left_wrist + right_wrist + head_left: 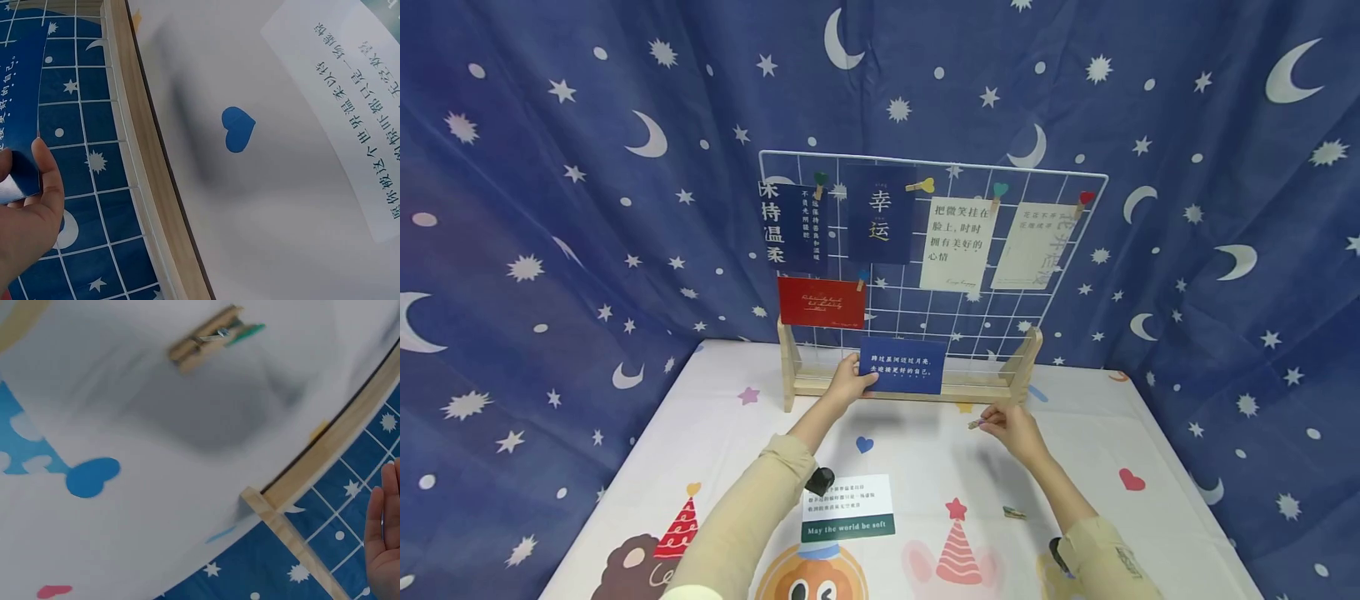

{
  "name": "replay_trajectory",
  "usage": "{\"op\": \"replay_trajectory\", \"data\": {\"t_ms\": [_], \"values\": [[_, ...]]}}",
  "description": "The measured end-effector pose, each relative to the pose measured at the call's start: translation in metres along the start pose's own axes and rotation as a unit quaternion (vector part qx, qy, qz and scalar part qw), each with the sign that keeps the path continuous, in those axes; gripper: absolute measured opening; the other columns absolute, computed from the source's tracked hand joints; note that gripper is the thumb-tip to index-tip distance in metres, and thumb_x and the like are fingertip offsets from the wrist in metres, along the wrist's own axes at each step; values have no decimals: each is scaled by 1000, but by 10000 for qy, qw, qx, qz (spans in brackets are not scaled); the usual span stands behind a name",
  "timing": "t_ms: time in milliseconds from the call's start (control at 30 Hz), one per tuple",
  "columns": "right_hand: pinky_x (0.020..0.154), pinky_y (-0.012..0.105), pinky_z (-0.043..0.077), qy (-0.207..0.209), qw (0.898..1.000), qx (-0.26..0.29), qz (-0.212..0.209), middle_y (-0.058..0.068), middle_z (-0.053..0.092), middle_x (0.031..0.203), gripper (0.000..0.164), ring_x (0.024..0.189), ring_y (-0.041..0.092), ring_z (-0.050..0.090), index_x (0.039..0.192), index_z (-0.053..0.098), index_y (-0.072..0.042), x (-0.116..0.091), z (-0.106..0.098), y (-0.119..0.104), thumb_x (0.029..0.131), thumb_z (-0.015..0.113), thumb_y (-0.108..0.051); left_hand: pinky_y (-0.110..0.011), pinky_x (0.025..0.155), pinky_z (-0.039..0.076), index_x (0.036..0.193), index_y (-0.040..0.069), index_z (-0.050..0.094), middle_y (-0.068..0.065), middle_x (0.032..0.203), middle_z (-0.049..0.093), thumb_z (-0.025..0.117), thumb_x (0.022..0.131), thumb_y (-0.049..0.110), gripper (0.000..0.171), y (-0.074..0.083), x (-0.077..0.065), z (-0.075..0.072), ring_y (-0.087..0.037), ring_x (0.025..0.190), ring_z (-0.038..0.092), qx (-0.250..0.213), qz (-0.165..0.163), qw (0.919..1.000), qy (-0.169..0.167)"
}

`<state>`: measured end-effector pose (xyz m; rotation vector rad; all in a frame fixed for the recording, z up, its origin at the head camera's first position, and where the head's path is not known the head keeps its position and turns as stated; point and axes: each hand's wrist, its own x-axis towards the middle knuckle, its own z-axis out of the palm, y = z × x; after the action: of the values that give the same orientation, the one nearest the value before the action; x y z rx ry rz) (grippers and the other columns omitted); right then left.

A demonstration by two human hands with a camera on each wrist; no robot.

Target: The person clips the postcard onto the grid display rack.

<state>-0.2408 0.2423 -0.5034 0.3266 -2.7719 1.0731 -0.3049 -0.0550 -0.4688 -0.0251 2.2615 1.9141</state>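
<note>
My left hand [847, 383] grips the left edge of a blue card [902, 365] with white writing, thumb in front. The card overlaps the lower part of a white wire grid [985, 323]. In the left wrist view, the thumb and fingers pinch the card's end. To the right of it, my right hand [1017, 429] pinches a small clothespin [976, 423] over the table, in front of the grid's wooden base. The right wrist view shows only part of that hand, without the clothespin. Another wooden clothespin [206, 340] with a green decoration lies on the table.
Clothespins with coloured hearts hold several cards on the grid, among them a red card [822, 303] and a dark blue card [880, 246]. A white and green card [847, 527] lies near my left forearm. Behind hangs a starry blue curtain [880, 75].
</note>
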Motion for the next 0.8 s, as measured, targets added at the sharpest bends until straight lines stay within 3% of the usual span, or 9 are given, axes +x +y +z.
{"op": "replay_trajectory", "data": {"t_ms": [367,600,700,800], "values": [[68,32,58,225,9995,55,-203,22,71,86,14,79,33,70,92,66,9,25,-16,-11,83,67,0,-44,86,54,131,-3,42,-28,124,57,54,91,-3,41,3,10,2,-40,110,60,-60,74,9999,99],[70,33,58,220,9991,90,-353,23,70,86,12,79,33,69,92,66,10,35,-21,-18,84,65,2,-32,75,58,130,-4,41,-28,122,57,55,91,-3,42,7,14,1,-40,109,60,-126,86,9997,186],[69,34,58,281,9986,48,-456,23,70,86,12,78,33,69,92,66,10,38,-23,-21,83,66,2,-31,76,58,132,-5,40,-29,124,56,54,91,-3,43,16,7,-1,-41,111,59,-117,70,9998,110],[68,34,58,357,9976,-91,-579,22,70,85,12,76,31,69,91,66,9,43,-25,-24,83,67,1,-33,78,58,134,-3,39,-27,125,57,55,91,-2,45,17,10,-2,-38,110,60,-169,174,9997,85]]}}
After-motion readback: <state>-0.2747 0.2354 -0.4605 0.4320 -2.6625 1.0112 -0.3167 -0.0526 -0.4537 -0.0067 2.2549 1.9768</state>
